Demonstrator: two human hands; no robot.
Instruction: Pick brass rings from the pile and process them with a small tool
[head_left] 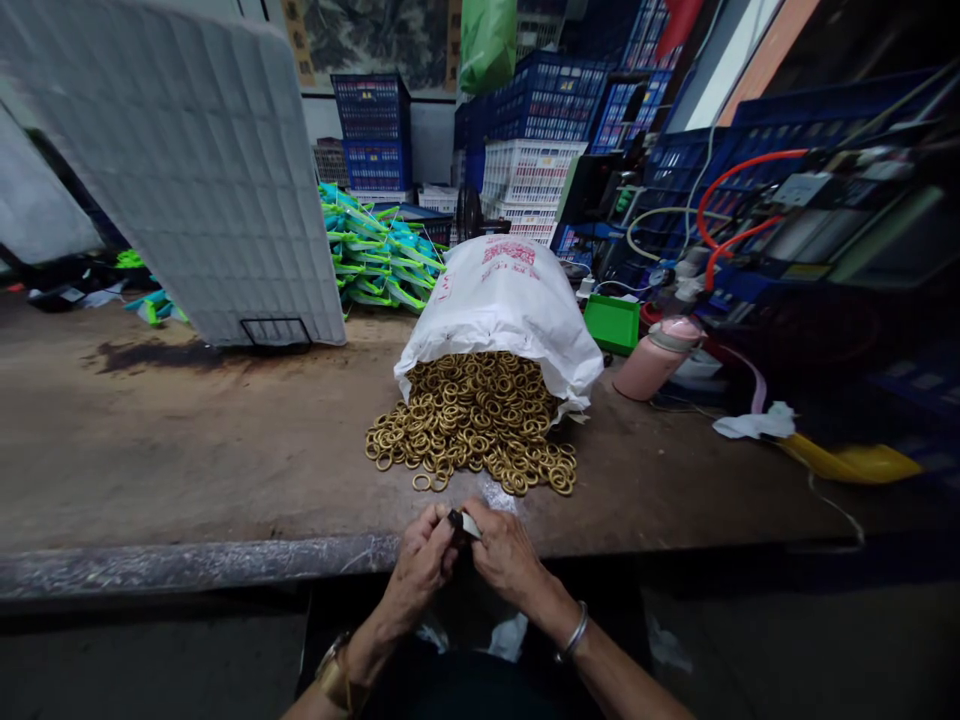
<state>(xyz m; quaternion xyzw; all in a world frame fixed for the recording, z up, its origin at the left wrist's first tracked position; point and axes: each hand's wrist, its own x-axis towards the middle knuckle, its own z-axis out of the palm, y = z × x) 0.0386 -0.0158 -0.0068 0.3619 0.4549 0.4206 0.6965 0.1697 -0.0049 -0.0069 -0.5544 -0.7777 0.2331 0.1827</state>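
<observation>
Just in front of the table edge, my two hands meet with fingertips almost together. My left hand [426, 550] is closed in a pinch on a small dark piece [454, 519], whose kind I cannot make out. Between the thumb and fingers of my right hand [506, 555] is a short pale flat piece [471, 527], which reaches to the dark one. Whether the two are joined is unclear. Beyond my hands, a heap of brass-coloured rings [472, 420] spills from the mouth of a white woven sack [502, 300] lying on its side.
A tall white ribbed panel [225, 170] stands on the table [187, 450] at left, near a green and blue pile [375, 250]. Right of the sack are a green tray [611, 323], a pink bottle [656, 358] and a machine with orange hoses [750, 160]. Stacked crates [532, 170] stand behind.
</observation>
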